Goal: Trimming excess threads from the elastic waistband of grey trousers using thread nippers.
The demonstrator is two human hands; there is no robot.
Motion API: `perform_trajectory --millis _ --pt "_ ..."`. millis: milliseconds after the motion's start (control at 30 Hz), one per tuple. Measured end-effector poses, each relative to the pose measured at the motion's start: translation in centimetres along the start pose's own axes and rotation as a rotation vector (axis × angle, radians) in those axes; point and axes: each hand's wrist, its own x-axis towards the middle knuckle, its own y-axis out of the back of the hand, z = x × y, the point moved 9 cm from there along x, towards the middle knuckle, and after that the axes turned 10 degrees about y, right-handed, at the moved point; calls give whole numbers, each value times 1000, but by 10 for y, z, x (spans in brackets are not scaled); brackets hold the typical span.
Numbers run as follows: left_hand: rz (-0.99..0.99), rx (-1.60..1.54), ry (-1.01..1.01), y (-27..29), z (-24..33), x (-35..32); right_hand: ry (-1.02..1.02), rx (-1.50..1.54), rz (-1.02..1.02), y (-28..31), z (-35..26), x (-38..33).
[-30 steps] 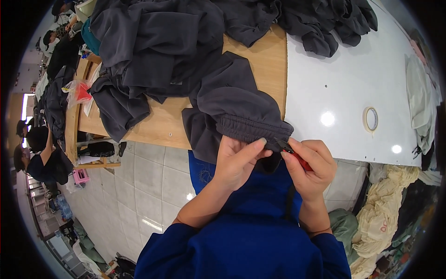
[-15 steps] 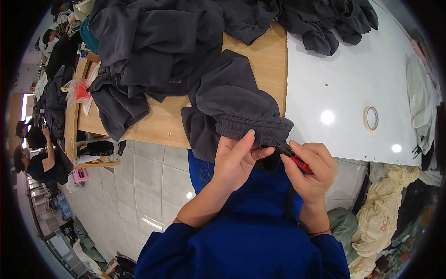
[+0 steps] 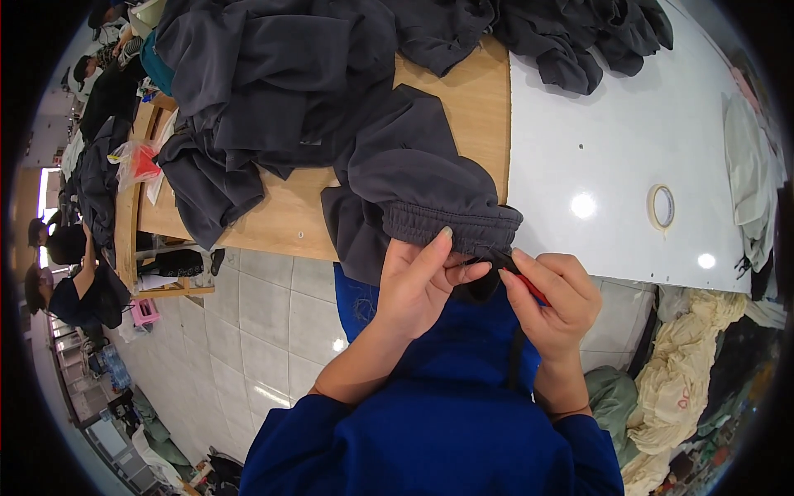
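A dark grey garment (image 3: 422, 178) hangs over the table's near edge, its gathered elastic band (image 3: 451, 225) facing me. My left hand (image 3: 418, 285) pinches that band from below, thumb on top. Loose thread ends stick out along the band's lower edge by my left fingertips. In my right hand (image 3: 554, 302) are small red and black thread snips (image 3: 533, 289), held close to the right end of the band. My fingers cover most of the snips, so their blades are hard to make out.
More dark grey garments (image 3: 273, 74) are heaped on the wooden table (image 3: 289, 211). A roll of tape (image 3: 661, 207) lies on the white tabletop (image 3: 571, 140) at the right. Cream cloth (image 3: 678, 372) is piled at the lower right. Other people (image 3: 74, 256) are at the far left.
My right hand has turned slightly, and less of the thread snips shows beside the band. My left hand keeps the same pinch on the garment.
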Motion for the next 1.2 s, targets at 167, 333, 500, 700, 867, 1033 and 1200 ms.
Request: perform_trajectory --millis 167,333,500,700,867,1033,1200 --pt "30 -14 1 2 -1 0 -8 11 2 2 0 0" --pt "38 9 -2 0 0 0 -36 66 30 3 3 1" --pt "38 33 6 0 -1 -1 -23 77 30 1 4 1" --pt "69 45 -15 2 -1 -1 -8 72 19 0 3 3" --pt "45 39 -1 0 -1 0 -42 76 23 -1 5 3" --pt "24 41 12 -1 -1 0 -22 48 0 -2 3 3" --pt "-9 48 15 -2 -1 1 -60 91 10 0 7 0"
